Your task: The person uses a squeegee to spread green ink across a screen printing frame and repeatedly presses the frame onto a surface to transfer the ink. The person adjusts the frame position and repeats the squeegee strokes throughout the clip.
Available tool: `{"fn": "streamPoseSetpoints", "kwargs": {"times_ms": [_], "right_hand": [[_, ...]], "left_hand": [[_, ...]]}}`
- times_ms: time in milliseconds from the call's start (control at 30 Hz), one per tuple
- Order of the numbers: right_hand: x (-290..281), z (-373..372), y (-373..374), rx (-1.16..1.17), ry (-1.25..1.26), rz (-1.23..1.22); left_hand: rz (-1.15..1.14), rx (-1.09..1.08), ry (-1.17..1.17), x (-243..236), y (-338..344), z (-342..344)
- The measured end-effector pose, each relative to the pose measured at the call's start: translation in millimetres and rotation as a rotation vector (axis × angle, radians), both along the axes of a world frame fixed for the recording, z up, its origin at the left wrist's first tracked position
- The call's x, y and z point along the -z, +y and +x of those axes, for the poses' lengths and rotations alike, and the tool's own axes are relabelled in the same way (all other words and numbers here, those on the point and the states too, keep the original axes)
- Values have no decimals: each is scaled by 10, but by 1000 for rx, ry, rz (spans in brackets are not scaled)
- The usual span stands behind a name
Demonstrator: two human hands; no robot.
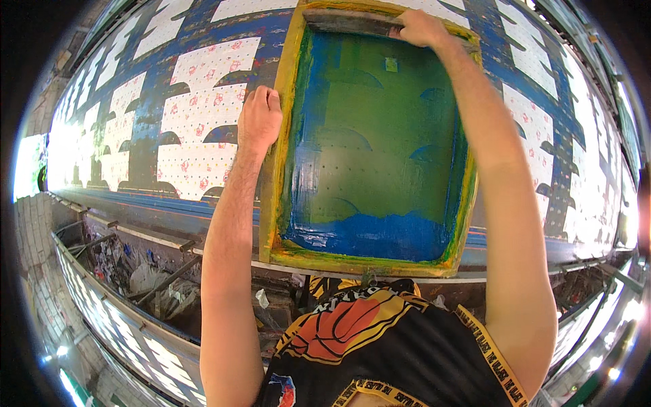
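Observation:
A screen-printing frame (371, 176) with a yellow-stained rim lies across the long table, its green mesh streaked with blue ink, most thickly along the near end. My right hand (422, 32) grips a dark, ink-smeared squeegee (342, 22) at the far end of the screen, my forearm reaching over the right rim. My left hand (261, 117) is closed beside the left rim, fingers curled; what it holds, if anything, is hidden. White printed fabric pieces (200, 119) with small pink motifs and dots lie in rows on both sides of the screen.
The table's near rail (163, 239) runs crosswise below the screen. Under it is a trough (139, 275) with metal bars, crumpled plastic and scraps. More fabric pieces (522, 47) continue to right and left. My black-and-yellow top fills the lower middle.

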State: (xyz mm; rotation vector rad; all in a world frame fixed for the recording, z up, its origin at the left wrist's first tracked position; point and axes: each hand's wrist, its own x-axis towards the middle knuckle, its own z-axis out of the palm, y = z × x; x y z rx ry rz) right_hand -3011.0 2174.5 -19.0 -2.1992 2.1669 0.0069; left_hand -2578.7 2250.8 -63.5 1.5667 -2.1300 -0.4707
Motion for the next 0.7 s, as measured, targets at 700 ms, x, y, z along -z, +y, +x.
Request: {"fn": "streamPoseSetpoints", "kwargs": {"times_ms": [700], "right_hand": [[-167, 316, 867, -38, -120, 169]], "left_hand": [[-18, 8, 0, 7, -13, 0]]}}
